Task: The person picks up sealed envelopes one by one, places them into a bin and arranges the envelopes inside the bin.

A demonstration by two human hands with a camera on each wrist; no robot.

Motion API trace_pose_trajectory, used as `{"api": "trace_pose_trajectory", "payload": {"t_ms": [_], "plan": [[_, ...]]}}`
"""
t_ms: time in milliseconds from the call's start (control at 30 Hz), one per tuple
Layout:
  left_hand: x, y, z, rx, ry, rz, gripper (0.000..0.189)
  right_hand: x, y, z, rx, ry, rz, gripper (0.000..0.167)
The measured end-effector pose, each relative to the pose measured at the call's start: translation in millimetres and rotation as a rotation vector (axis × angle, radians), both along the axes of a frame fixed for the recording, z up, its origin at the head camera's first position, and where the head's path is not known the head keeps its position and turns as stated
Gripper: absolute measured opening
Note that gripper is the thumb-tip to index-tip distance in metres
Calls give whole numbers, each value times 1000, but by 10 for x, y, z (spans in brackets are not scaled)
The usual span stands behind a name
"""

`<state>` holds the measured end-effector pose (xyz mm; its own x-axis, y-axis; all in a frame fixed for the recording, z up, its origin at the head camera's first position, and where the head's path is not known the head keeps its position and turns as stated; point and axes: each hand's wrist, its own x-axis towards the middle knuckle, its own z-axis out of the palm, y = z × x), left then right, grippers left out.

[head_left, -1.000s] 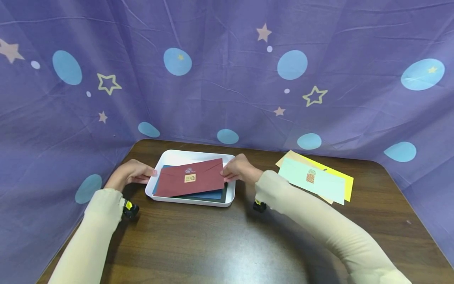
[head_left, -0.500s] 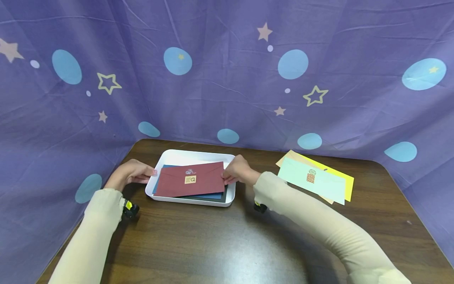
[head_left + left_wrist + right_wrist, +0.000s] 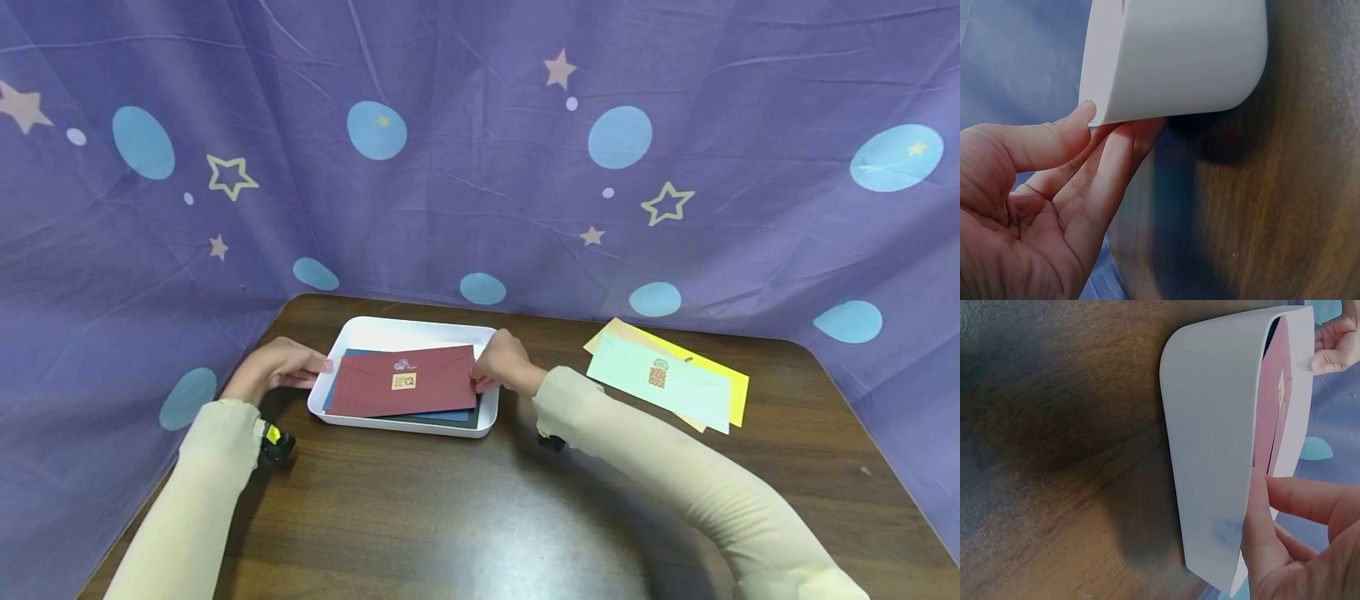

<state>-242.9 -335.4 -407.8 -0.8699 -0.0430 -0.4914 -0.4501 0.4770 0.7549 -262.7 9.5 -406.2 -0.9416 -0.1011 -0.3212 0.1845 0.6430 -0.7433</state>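
A: Head view first. Hands?
B: 2, both busy. Left hand (image 3: 283, 365) pinches the left rim of the white tray (image 3: 382, 333). Right hand (image 3: 507, 362) is at the opposite end, fingertips pinching the right edge of the red envelope (image 3: 435, 393).
A: Envelope location?
B: Inside the tray, top of the pile, set slightly askew. 1 pale sticker (image 3: 403, 381) on it. Under it, a blue envelope (image 3: 442, 415), then something dark, mostly covered.
A: Rest of the bench (image 3: 420, 508)?
B: Off to the right, 3 more overlapping: mint envelope (image 3: 618, 367) on top, tan envelope (image 3: 609, 332) and yellow envelope (image 3: 733, 383) partly beneath. Purple cloth (image 3: 465, 208) behind, with stars and blue ovals. 2 cream sleeves, a black device at each wrist.
A: Left wrist view?
B: Thumb on top of the tray rim, fingers bent underneath. Tray wall up top, dark wood to the right.
A: Right wrist view?
B: Thumb and fingers close together at the near end of the tray, by the red envelope's edge. Exact contact there is partly hidden. Envelope slants along inside the wall; left hand shows at the far end.
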Motion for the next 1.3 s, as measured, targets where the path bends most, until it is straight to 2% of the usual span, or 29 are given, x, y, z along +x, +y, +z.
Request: {"api": "trace_pose_trajectory", "payload": {"t_ms": [300,633,867,1000,1300], "plan": [[-7,2,2,-2,-5,3,23,9,12,12,80,31,63,11],[-2,5,4,-3,-8,1,26,21,24,5,58,42,81,13],[3,-10,11,12,-11,3,13,24,27,-4,64,57,85,12],[0,-12,7,14,-10,3,15,39,31,0,45,60,85,12],[-8,0,-7,-3,-6,8,30,73,50,0,-79,45,77,12]]}}
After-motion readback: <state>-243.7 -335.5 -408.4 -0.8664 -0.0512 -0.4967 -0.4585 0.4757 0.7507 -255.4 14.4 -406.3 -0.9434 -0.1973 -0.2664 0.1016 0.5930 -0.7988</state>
